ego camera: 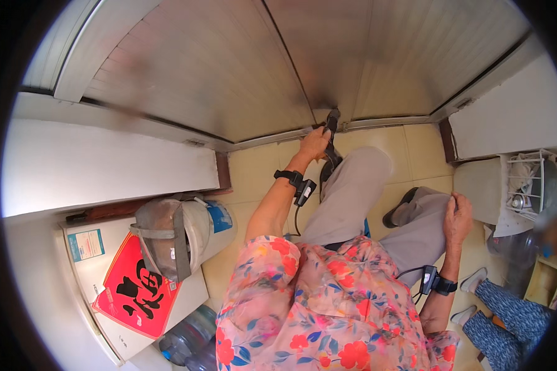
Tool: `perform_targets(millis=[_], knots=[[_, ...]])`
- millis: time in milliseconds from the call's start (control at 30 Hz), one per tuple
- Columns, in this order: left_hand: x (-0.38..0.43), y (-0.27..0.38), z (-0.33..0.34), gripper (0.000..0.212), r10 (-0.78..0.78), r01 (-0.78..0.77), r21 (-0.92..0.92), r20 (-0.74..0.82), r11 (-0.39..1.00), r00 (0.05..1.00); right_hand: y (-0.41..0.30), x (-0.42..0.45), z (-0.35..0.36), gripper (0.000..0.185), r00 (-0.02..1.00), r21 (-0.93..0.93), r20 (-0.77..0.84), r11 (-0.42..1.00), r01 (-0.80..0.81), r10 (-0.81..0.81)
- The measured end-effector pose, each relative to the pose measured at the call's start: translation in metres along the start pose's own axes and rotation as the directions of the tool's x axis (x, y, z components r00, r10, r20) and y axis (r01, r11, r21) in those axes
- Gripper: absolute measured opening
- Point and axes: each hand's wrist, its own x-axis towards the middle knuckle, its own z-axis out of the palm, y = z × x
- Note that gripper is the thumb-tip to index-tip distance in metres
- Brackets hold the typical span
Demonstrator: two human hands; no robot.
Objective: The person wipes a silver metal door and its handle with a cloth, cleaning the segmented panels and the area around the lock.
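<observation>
My left hand [314, 143] is closed around a dark, long object [333, 121] whose exact kind I cannot make out. Its upper end reaches the bottom of a shiny metal panelled door [325, 83], close to a vertical seam; whether it touches the door is unclear. Just below that hand is my black shoe [327, 175], partly covered by a grey trouser leg [352, 190]. My right hand [458, 215] rests on my other knee with its fingers bent. Each wrist bears a strapped-on black device with a cable.
On the left, a white appliance [185, 303] carries a red paper decoration [125, 283] and a pale bucket [220, 227]. Large plastic bottles [190, 334] stand below. At right are a white wire rack [527, 185] and another person's patterned trouser legs [510, 306]. Yellowish tiles [255, 171] cover the floor.
</observation>
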Motion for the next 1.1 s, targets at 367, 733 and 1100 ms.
perform_targets(millis=[367, 733, 1100], knots=[[-0.029, -0.058, -0.016, 0.031, -0.252, 0.322, -0.907, 0.256, 0.271, 0.933, -0.002, 0.001, 0.0, 0.018, 1.0, -0.06, 0.022, 0.998, 0.005, -0.004], [-0.009, -0.071, 0.052, 0.031, -0.471, 0.342, -0.918, 0.396, -0.198, 0.788, 0.0, 0.002, -0.004, 0.018, 0.998, -0.055, 0.065, 0.999, -0.004, 0.007], [0.036, -0.07, 0.095, 0.025, -0.477, 0.418, -0.858, 0.514, -0.299, 0.713, -0.029, 0.011, -0.007, 0.019, 0.994, -0.013, 0.111, 1.0, 0.005, -0.003]])
